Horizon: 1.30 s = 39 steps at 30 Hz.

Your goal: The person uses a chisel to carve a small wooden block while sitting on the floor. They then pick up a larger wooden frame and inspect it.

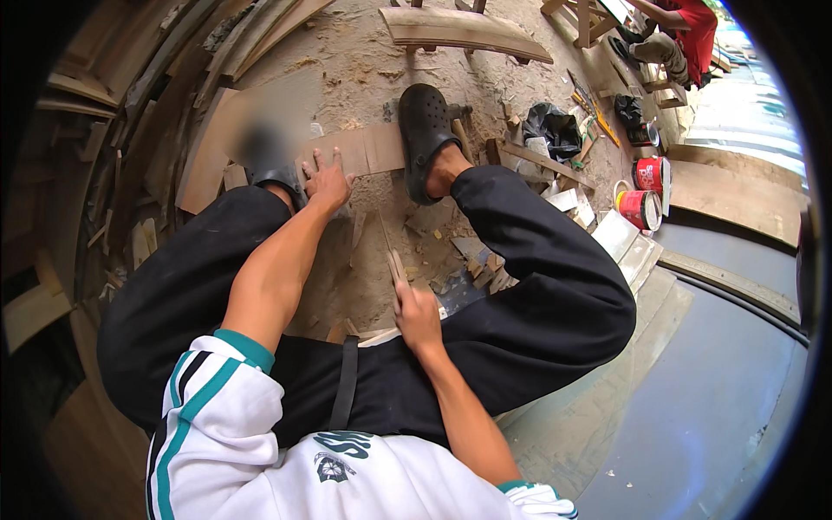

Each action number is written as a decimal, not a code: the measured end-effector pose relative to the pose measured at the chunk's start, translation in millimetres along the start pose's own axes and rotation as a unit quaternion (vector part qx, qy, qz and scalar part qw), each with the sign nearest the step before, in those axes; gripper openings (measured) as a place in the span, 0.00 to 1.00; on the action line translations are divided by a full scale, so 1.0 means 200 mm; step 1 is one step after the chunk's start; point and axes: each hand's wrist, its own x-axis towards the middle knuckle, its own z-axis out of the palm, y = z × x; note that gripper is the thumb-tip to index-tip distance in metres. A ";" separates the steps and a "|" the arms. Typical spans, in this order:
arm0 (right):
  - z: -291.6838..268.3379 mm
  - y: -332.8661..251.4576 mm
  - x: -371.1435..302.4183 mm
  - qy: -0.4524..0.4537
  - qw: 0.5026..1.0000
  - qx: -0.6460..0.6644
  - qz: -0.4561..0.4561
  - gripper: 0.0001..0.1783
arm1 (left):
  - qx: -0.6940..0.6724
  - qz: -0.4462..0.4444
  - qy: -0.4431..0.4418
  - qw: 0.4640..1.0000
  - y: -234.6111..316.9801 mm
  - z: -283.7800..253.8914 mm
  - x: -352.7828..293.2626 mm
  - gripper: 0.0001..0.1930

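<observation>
I am seeing the left hand (pixel 327 180) lying flat, fingers spread, pressing the flat light-brown wooden board (pixel 368 149) on the sawdust-covered floor (pixel 364 61). The black clog shoe (pixel 425 139) is also standing on it. The right hand (pixel 417 314) is gripping a thin pale wooden tool (pixel 390 256), its point toward the board. I am judging the work as only in progress; chips are lying around. The tool's tip and any cut are hard to make out.
</observation>
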 end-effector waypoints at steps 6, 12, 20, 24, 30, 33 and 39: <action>0.12 -0.01 0.40 0.014 0.999 0.028 0.025 0.10 | 0.002 0.018 -0.022 1.000 -0.02 0.00 0.01 0.41; 0.03 -0.17 0.08 0.017 0.990 0.072 0.116 0.29 | 0.016 0.006 -0.024 1.000 0.00 -0.03 0.00 0.41; -0.07 -0.19 -0.02 -0.014 0.977 0.114 0.177 0.26 | 0.042 0.015 -0.020 0.999 -0.05 -0.03 0.02 0.39; 0.00 -0.12 0.12 0.023 0.985 0.089 0.147 0.25 | 0.047 0.026 -0.022 0.998 -0.04 -0.03 0.01 0.40; 0.01 -0.22 0.28 0.008 0.972 0.113 0.204 0.29 | 0.064 0.038 -0.017 0.997 -0.04 -0.05 0.01 0.41; -0.14 -0.23 0.14 -0.038 0.965 0.121 0.229 0.28 | 0.079 0.030 -0.028 0.996 0.00 -0.05 -0.02 0.43; -0.03 -0.18 0.20 -0.002 0.962 0.145 0.230 0.27 | 0.056 0.019 0.000 0.998 0.04 -0.03 -0.04 0.46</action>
